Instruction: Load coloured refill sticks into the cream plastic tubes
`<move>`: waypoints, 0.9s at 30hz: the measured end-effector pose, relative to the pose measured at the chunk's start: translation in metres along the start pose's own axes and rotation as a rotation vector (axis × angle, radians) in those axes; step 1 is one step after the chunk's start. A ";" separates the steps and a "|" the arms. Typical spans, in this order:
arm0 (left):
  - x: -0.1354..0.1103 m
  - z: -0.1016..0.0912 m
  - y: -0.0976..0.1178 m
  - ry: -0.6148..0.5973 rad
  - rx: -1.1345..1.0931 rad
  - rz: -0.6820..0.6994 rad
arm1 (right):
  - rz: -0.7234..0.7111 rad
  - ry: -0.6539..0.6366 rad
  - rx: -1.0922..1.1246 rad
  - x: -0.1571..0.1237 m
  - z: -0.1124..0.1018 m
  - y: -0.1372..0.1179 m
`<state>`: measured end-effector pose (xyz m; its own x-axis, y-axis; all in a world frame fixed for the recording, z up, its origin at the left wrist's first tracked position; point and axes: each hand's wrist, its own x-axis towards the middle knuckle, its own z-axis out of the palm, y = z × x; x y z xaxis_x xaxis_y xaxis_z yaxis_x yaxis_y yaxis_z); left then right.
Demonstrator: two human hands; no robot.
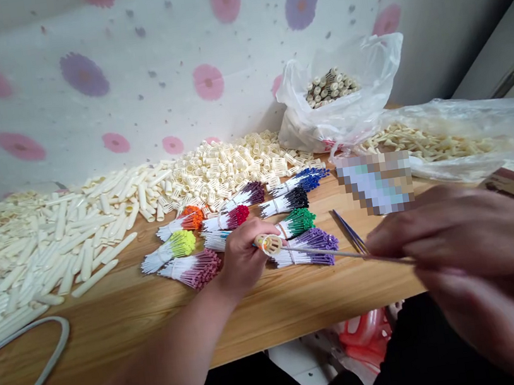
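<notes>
Slotted cream barrel (269,244) sits in the left hand (241,255), above the tabletop (137,330), in front of the tied colour-tipped bundles; its ringed open end points right and partly toward the camera; thin rod (320,251) extends from that end to the right hand (476,257), long axis nearly level, dropping slightly rightward; its left tip meets the barrel's mouth, though whether it is inside or just against the rim, cannot tell.

Left grip is closed on the barrel, fingers wrapped, thumb side up; forearm comes in from lower left, angled up and away; left hand is the nearer to the barrel. Right grip is pinched on the rod's far end, fingers together; the hand is blurred, large, close to the camera, knuckles up, well apart from the left, so exact finger placing is unclear.

Purple-tipped bundle (314,237) lies behind the rod; loose dark slender sticks (347,231) lie just beside the right fingers; heap of cream slotted pieces (229,164) farther back; open plastic bag (299,119) beyond, to the right, pale pieces showing in its mouth.
</notes>
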<state>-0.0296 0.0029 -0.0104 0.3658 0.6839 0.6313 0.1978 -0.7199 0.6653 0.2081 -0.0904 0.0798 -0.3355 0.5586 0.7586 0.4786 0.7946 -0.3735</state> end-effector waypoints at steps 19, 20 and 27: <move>0.000 0.001 0.001 -0.099 0.124 0.047 | 0.008 -0.029 0.037 0.012 0.051 0.007; 0.000 0.001 0.001 -0.109 0.140 0.054 | 0.023 -0.019 0.037 0.010 0.055 0.011; -0.001 -0.003 0.010 -0.233 0.199 0.054 | -0.012 0.039 -0.142 0.001 0.062 0.030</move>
<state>-0.0304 -0.0041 -0.0034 0.5745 0.6148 0.5403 0.3378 -0.7794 0.5276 0.1721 -0.0511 0.0360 -0.3117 0.5372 0.7838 0.5853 0.7584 -0.2869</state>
